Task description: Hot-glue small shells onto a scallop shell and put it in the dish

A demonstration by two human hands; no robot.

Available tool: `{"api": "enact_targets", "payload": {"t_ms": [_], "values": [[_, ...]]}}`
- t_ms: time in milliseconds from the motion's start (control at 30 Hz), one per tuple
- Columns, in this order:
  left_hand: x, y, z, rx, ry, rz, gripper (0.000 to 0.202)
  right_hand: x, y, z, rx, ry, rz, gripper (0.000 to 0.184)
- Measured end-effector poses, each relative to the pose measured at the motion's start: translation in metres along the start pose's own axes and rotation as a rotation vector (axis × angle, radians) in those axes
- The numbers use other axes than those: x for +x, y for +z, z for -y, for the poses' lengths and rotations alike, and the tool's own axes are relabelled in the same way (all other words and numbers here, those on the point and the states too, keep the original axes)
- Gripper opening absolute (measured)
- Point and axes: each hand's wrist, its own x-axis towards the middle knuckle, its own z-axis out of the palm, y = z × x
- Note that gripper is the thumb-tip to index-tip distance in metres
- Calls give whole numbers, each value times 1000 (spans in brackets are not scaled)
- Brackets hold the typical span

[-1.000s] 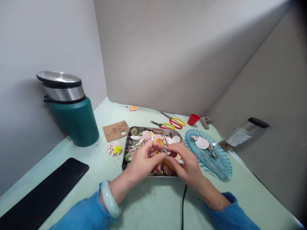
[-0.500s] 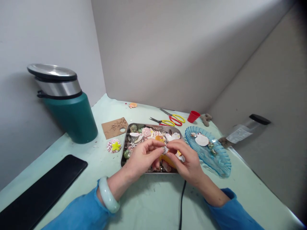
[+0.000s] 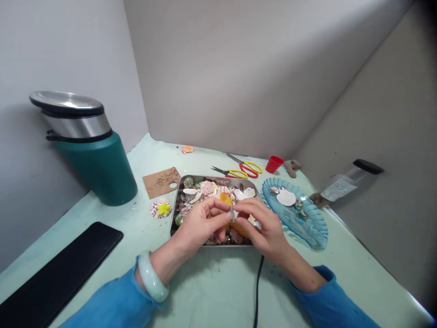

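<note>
In the head view both of my hands meet over a metal tray [image 3: 175, 205] filled with shells. A small greyish-white piece [image 3: 232, 214], likely a shell, sits between my fingertips; its exact kind is too small to make out. From the left, my left hand [image 3: 201, 223] pinches it with thumb and forefinger. My right hand [image 3: 264, 225] closes on the same piece from the other side. Around them in the tray lie a pink-speckled shell [image 3: 206, 187], white shells [image 3: 244, 194] and something yellow, partly covered by my fingers.
Left of the tray are a brown card [image 3: 160, 181], a round shell disc with a yellow star [image 3: 161, 208], a black phone-like slab [image 3: 64, 273] and a green bottle [image 3: 99, 168]. Scissors [image 3: 239, 174] and a red cup [image 3: 274, 164] stand behind. A blue plate [image 3: 314, 223] lies right.
The small piece has turned between my fingertips and now stands more upright, edge-on. My hands stay nearly in place; the whole view has shifted slightly.
</note>
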Motion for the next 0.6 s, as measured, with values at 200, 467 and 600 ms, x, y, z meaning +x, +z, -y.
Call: {"api": "enact_targets", "payload": {"t_ms": [200, 467, 600], "values": [[-1, 0, 1, 59, 20, 30, 25, 0, 0, 1, 9, -7, 12, 24], [0, 6, -1, 206, 147, -160, 18, -5, 3, -3, -115, 46, -42, 24], [1, 6, -1, 196, 118, -144, 16, -6, 4, -5, -141, -6, -23, 26]]}}
